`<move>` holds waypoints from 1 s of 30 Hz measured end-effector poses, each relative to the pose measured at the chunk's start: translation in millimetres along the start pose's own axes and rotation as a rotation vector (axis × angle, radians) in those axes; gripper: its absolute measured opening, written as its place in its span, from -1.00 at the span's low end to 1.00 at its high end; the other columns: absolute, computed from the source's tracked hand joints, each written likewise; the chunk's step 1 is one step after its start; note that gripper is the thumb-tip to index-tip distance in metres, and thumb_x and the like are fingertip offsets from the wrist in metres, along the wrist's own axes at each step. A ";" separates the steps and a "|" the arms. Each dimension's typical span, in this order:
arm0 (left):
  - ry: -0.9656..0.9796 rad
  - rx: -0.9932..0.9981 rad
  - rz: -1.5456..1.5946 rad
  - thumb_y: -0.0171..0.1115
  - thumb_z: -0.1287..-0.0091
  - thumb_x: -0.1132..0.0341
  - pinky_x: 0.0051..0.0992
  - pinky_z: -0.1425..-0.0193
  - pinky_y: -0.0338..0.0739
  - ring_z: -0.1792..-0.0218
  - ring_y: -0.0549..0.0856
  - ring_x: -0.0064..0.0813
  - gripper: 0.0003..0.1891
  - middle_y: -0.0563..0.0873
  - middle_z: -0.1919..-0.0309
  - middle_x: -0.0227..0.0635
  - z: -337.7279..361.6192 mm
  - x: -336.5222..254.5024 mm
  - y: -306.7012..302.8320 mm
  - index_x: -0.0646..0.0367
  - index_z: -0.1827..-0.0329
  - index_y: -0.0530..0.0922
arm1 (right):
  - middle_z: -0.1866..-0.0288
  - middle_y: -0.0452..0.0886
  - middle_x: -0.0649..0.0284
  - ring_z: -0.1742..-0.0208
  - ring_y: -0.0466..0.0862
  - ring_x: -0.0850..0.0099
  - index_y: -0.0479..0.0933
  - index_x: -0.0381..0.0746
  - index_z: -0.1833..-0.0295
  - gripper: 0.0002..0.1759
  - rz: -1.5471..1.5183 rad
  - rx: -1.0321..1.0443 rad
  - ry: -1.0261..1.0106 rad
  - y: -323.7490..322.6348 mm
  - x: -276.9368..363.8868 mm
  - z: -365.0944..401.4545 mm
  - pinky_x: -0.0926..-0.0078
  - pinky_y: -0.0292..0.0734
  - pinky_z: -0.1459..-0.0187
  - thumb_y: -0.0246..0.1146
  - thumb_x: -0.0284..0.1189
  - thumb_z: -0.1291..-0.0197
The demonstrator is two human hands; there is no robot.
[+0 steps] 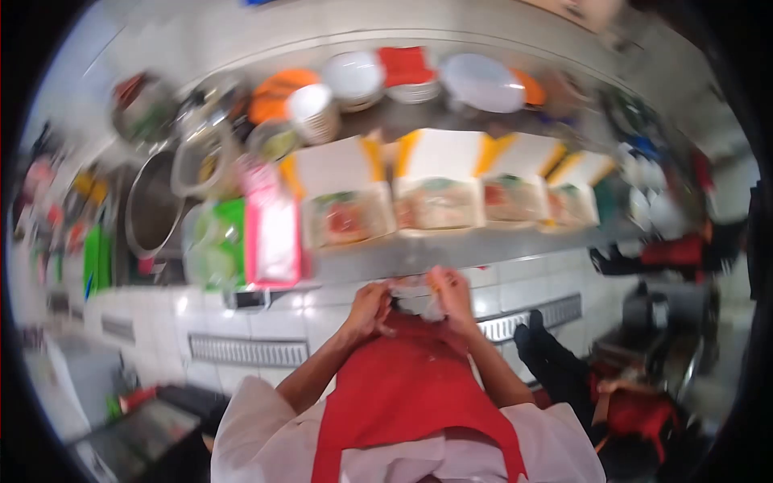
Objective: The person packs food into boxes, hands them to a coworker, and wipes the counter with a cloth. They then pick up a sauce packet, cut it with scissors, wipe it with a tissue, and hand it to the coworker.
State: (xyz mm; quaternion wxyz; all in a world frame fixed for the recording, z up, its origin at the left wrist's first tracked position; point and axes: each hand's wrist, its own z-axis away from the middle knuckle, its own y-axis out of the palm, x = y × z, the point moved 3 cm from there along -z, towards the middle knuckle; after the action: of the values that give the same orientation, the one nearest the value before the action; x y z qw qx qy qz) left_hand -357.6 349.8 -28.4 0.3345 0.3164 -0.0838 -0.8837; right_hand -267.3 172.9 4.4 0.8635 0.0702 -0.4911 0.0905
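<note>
In front of the red apron, my left hand (370, 310) and my right hand (452, 298) are both closed, fingers pinched. Stretched between them is a piece of thin clear plastic (414, 296), perhaps a small bag; blur hides its exact kind. Just beyond the hands, on the metal counter, stands a row of several food boxes with raised yellow-and-white lids. The leftmost box (348, 219) and the wide box beside it (439, 205) hold food with red and green parts. Two more boxes, a third (515, 201) and a fourth (570, 205), continue to the right.
Left of the boxes lie a pink tray (274, 241) and a green container (225, 249). Stacked white cups (312, 113), bowls (354, 79) and an oval plate (483, 83) line the back. A large metal pot (155, 205) stands left. Another person (636, 410) is at lower right.
</note>
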 end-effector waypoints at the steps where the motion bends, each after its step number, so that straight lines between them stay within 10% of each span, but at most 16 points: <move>1: 0.050 -0.030 -0.032 0.20 -0.34 0.11 -0.50 0.66 0.28 0.64 0.44 -0.58 -0.78 0.48 0.65 -0.48 1.5 -5.8 -10.1 -0.01 0.40 0.48 | 0.46 0.56 0.39 0.48 0.49 0.67 0.59 -0.22 0.22 -0.67 0.072 0.062 0.035 7.1 10.8 -10.9 0.64 0.36 0.48 0.25 -0.15 -0.37; 15: 0.182 -0.104 0.269 -0.07 -0.38 0.09 -0.46 0.45 0.32 0.48 0.54 -0.41 -0.78 0.59 0.44 -0.34 31.7 -31.8 -86.9 0.02 0.22 0.42 | 0.53 0.59 0.18 0.46 0.61 0.32 0.58 -0.33 0.34 -0.48 0.491 0.323 -0.486 203.7 80.7 -114.0 0.36 0.46 0.35 0.27 0.00 -0.22; 21: 0.316 -0.177 0.084 0.04 -0.37 0.27 -0.51 0.51 0.36 0.47 0.54 -0.48 -0.86 0.60 0.36 -0.31 36.9 -51.9 -63.6 0.00 0.06 0.37 | 0.30 0.65 0.03 0.31 0.66 0.27 0.55 -0.35 0.05 -0.47 0.746 0.235 -0.376 77.1 88.8 -94.5 0.31 0.50 0.31 0.26 -0.03 -0.26; 30: 0.360 0.353 -0.365 -0.06 -0.46 0.43 -0.56 0.51 0.42 0.49 0.50 -0.57 -0.70 0.59 0.21 -0.17 9.9 -88.3 27.1 0.10 -0.20 0.16 | -0.22 0.49 0.04 0.08 0.68 0.35 0.31 -0.34 -0.37 -0.42 0.175 0.059 -0.279 -4.0 117.1 -40.3 0.40 0.71 0.23 0.13 -0.16 -0.44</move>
State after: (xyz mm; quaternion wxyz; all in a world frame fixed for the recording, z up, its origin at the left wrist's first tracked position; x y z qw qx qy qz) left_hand -298.3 385.4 33.5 0.1193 0.5309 -0.1174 -0.8308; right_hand -174.1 187.7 84.7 0.7734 0.0642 -0.6075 0.1692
